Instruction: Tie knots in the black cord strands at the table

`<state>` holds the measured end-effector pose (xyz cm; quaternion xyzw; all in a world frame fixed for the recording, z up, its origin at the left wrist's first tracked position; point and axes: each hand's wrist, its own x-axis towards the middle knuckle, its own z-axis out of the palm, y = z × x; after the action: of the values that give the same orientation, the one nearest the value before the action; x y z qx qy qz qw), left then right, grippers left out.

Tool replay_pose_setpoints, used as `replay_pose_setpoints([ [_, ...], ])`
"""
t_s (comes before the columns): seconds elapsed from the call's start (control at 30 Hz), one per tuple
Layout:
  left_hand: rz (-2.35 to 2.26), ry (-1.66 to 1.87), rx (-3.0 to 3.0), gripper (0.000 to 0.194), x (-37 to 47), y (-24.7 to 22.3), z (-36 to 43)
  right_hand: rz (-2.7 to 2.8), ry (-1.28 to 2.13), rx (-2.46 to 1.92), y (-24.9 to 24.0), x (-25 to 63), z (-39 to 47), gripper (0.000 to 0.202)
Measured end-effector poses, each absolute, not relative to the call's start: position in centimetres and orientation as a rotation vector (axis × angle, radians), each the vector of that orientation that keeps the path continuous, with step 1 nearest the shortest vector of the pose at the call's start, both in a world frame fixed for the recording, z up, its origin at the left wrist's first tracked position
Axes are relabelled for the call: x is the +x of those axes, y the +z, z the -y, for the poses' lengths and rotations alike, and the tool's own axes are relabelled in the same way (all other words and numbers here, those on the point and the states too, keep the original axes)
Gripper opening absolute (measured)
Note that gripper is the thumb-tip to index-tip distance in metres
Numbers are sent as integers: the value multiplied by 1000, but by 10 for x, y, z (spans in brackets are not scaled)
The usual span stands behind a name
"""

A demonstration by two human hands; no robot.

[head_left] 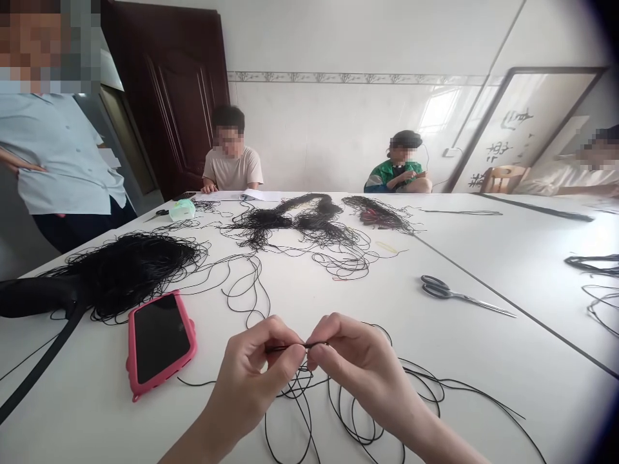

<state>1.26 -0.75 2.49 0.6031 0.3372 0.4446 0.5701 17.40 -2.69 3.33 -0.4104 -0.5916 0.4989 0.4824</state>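
Note:
Low over the white table, my left hand (264,367) and my right hand (355,364) meet, thumbs and forefingers pinched. Both grip a thin black cord (305,346), a short stretch of which shows between the fingertips. Whether there is a knot in it cannot be made out. Loose loops of black cord (355,412) trail beneath and beside the hands, running off to the right. Left of my left hand lies a phone in a pink case (162,345), its screen dark.
Scissors (464,295) lie to the right on the white table (387,290). A big black cord heap (140,264) sits left, near a black strap (46,361). More tangled cord bundles (309,219) lie farther back. Several people sit or stand around the table.

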Motion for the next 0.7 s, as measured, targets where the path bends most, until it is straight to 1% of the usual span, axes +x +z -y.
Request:
replay_pose_setpoints([
  [0.2, -779, 1040, 1352, 20, 12, 26, 10, 1441, 1288, -980, 35, 175, 31, 22],
  [0.33, -750, 1017, 1319, 21, 12, 28, 11, 1423, 1347, -981, 37, 173, 33, 27],
  [0.53, -750, 1011, 1323, 21, 13, 31, 11, 1434, 1361, -1002, 37, 173, 33, 27],
  [0.7, -778, 996, 1352, 21, 12, 29, 12, 1441, 1301, -998, 34, 173, 32, 20],
])
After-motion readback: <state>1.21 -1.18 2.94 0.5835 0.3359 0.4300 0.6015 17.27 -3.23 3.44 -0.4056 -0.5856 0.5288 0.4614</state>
